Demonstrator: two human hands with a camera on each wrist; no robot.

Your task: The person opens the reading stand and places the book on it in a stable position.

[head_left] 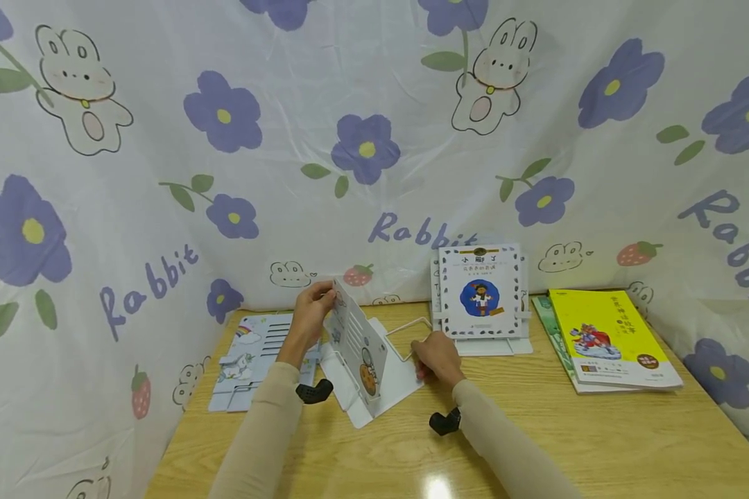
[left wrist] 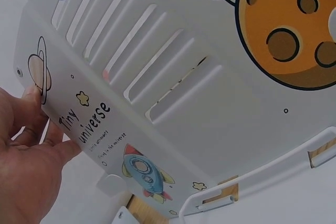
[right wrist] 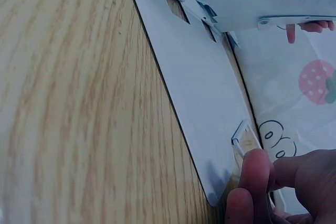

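Note:
A white metal book stand [head_left: 357, 339] with a cartoon moon and slots stands partly unfolded at mid-table. My left hand [head_left: 312, 315] grips the edge of its raised panel, thumb and fingertips on either side. "Tiny universe" and a rocket [left wrist: 142, 169] are printed on the panel's folded strip in the left wrist view. The stand's flat base plate [head_left: 402, 378] lies on the wood. From it a bent wire support [head_left: 408, 324] runs toward my right hand [head_left: 438, 357], whose fingers pinch it close to the plate's far corner. Part of the wire is hidden behind those fingers [right wrist: 255, 169].
Flat at the left lies a folded unicorn book stand [head_left: 246, 357]. Another stand at the back right holds an upright white picture book [head_left: 482, 291]. A yellow book [head_left: 612, 339] lies over a green one [head_left: 552, 333] at the right. A printed curtain [head_left: 362, 208] hangs behind the table.

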